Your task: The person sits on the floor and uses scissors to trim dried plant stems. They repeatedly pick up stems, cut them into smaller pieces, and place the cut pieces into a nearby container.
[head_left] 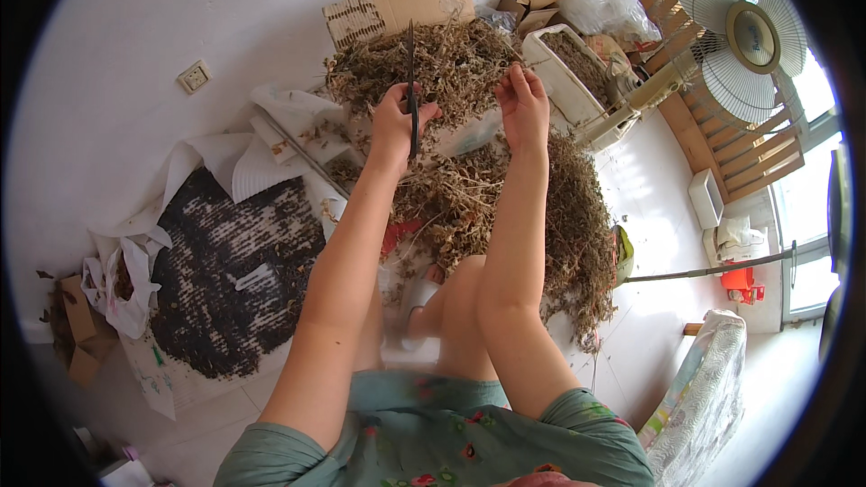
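Scissors (pixel 411 81) upright in left hand (pixel 394 122), fingers closed round handles | right hand (pixel 523 108) fingers pinch dried stem (pixel 505 65) | done, I judge: dark bits on sheet (pixel 230 266) | left: big dried plant heap (pixel 505 189) on floor, mostly uncut

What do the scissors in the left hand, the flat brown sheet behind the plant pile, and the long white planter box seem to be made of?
Dark scissors: blades look like metal, thin, dark, dull; the handle is hidden in the left hand.
Flat brown sheet: cardboard, matte, with a torn corrugated edge.
Long white planter box: probably plastic, smooth with an even rim; I cannot be sure.
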The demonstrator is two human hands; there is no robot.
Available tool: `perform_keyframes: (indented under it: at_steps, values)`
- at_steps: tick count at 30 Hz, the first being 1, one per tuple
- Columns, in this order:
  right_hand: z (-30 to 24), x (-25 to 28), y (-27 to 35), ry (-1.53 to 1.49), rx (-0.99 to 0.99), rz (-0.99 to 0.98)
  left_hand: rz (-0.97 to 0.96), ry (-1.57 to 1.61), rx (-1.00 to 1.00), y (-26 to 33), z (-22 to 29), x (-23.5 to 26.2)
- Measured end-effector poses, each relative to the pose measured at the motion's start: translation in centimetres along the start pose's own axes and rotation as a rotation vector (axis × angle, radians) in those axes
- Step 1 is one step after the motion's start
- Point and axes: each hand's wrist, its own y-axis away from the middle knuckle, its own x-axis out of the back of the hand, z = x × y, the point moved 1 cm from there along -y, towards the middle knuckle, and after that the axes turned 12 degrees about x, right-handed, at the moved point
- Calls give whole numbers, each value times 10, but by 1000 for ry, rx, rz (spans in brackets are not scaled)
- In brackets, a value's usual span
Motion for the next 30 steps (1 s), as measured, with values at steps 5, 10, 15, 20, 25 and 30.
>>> perform_keyframes:
  at_steps: [5,10,15,20,25,30]
  values:
    - [7,-1,4,249,91,196,74,3,-40,4,-2,-9]
    - [3,-2,7,466,65,259,200,-199,-170,-2,-3,-12]
    - [-5,1,8,510,227,385,242,-365,-285,-3,-8,-15]
    - [-26,-19,8,354,340,49,286,-557,-325,0,-7,-14]
    - [-17,-37,21,284,-3,-155,198,-686,-339,9,-4,-20]
    - [-10,-37,26,684,-17,-401,146,-626,-352,10,-8,-23]
